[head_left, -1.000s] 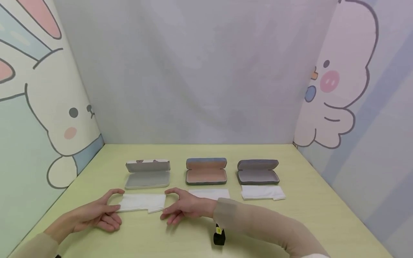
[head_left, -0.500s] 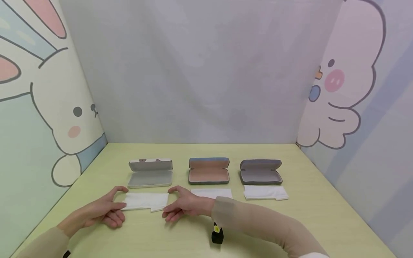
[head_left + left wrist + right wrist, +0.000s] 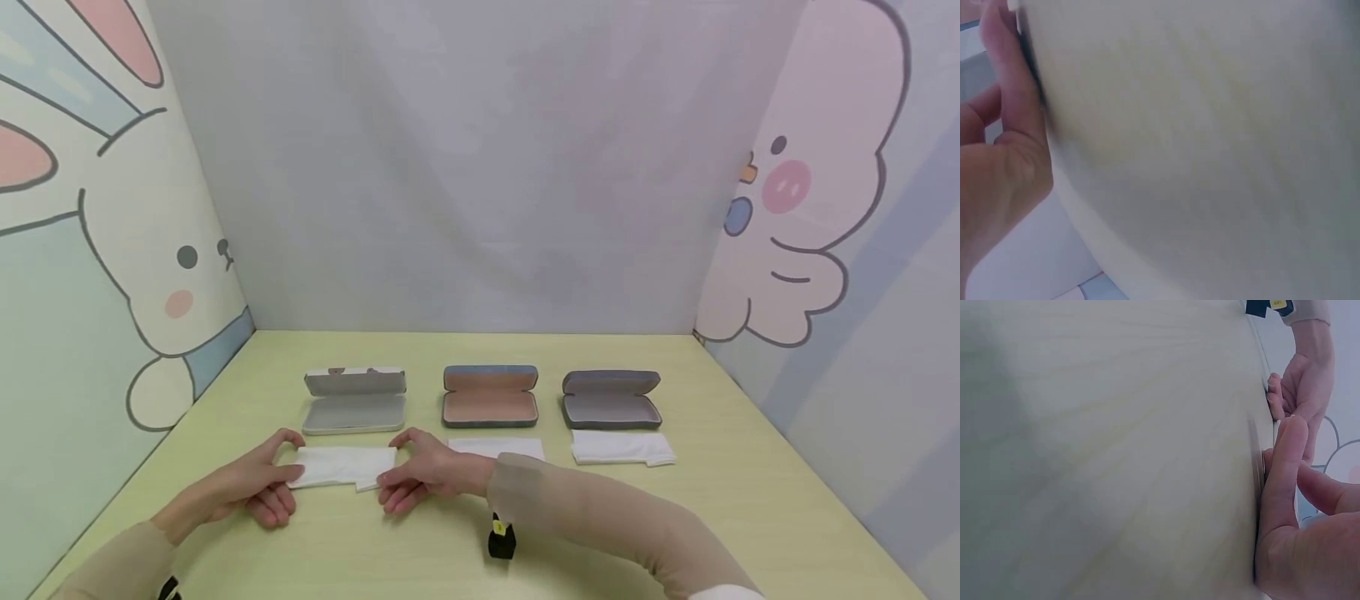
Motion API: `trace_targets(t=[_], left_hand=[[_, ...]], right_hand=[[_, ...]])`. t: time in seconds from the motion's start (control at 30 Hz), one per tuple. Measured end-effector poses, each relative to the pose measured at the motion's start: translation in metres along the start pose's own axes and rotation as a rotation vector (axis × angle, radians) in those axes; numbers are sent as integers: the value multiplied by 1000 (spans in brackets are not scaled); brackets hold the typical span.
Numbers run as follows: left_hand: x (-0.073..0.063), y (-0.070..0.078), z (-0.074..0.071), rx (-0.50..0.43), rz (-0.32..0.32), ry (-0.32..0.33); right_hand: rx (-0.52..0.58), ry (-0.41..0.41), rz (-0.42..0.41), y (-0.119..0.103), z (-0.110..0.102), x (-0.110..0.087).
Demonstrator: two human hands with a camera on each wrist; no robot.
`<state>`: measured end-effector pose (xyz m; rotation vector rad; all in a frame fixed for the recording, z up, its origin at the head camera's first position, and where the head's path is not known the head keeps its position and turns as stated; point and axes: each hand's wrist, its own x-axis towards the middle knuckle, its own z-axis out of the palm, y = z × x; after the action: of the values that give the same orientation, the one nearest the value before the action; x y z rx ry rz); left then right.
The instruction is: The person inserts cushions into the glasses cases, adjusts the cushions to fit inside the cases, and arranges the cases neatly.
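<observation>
A folded white cloth (image 3: 337,465) lies flat on the pale table in the head view, with a stepped corner on its near right side. My left hand (image 3: 255,483) touches its left end, index finger at the far corner and thumb at the near one. Across from it, my right hand (image 3: 429,473) touches the right end the same way. On both hands the thumb and index finger are spread apart and the other fingers fold below. The left wrist view has the left hand (image 3: 1007,162) at its edge; the right wrist view holds both hands, the right hand (image 3: 1307,544) nearer.
Behind the cloths stand three open glasses cases: a white-grey one (image 3: 354,413), a blue one with pink lining (image 3: 490,408) and a dark grey one (image 3: 611,410). Two more white cloths (image 3: 624,447) lie before the right cases, the middle one (image 3: 498,447) partly behind my right forearm.
The whole head view has shifted slightly, so everything appears a little farther right. Both hands keep their places at the cloth's ends, and the cloth stays before the white-grey case.
</observation>
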<state>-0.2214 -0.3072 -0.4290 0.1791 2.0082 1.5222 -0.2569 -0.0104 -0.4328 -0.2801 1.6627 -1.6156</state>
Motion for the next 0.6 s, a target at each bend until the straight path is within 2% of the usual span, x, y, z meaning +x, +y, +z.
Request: trace_targets(t=[0.2,0.43,0.6], left_hand=[[3,7,5,86,5,34],[4,8,8,86,18,27],[5,9,6,69,25,23]], right_hand=[[-25,12,-1,-2,2,3],[-76,39,0,-3,4,6],[-119,20,13,-7,3,7]])
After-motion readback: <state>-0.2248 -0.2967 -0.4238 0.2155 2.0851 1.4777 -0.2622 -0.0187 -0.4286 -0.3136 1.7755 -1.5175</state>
